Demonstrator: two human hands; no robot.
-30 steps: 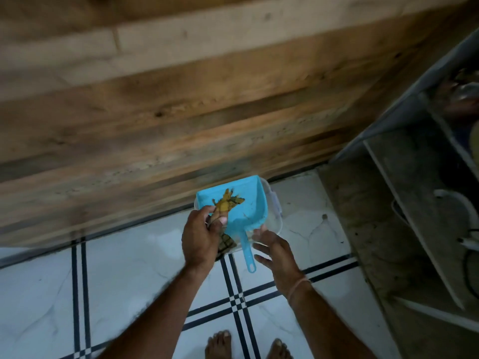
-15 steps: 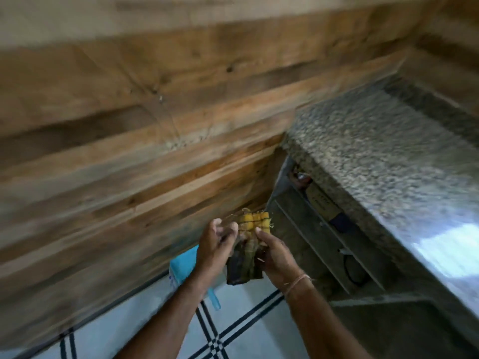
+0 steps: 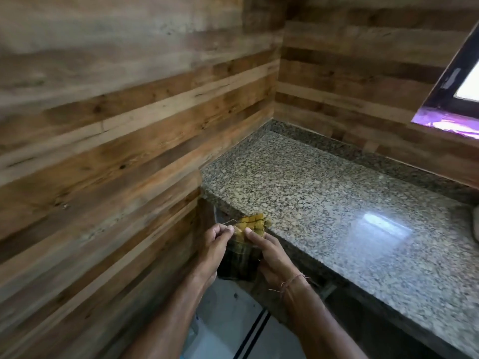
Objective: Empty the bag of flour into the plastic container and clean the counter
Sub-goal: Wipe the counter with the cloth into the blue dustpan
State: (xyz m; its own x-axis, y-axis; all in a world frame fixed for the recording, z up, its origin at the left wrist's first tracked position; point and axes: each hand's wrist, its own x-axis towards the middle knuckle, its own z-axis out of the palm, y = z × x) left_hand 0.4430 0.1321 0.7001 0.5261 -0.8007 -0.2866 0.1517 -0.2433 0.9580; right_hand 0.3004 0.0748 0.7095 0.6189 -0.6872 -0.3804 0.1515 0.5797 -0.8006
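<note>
A small checked cloth, yellow at the top and dark green lower down, hangs between both hands just off the near left corner of the granite counter. My left hand pinches its upper left edge. My right hand grips its right side, thumb on the yellow part. The cloth's lower half hangs in shadow below the counter edge. No flour bag or plastic container is in view.
Wood-plank walls close in on the left and behind the counter. A window sits at the upper right. A pale object pokes in at the counter's right edge. White tiled floor shows below.
I have risen from the floor, where my left hand took the cloth off a blue dustpan. Both hands now hold the cloth up at the counter's corner; the dustpan is out of sight.
</note>
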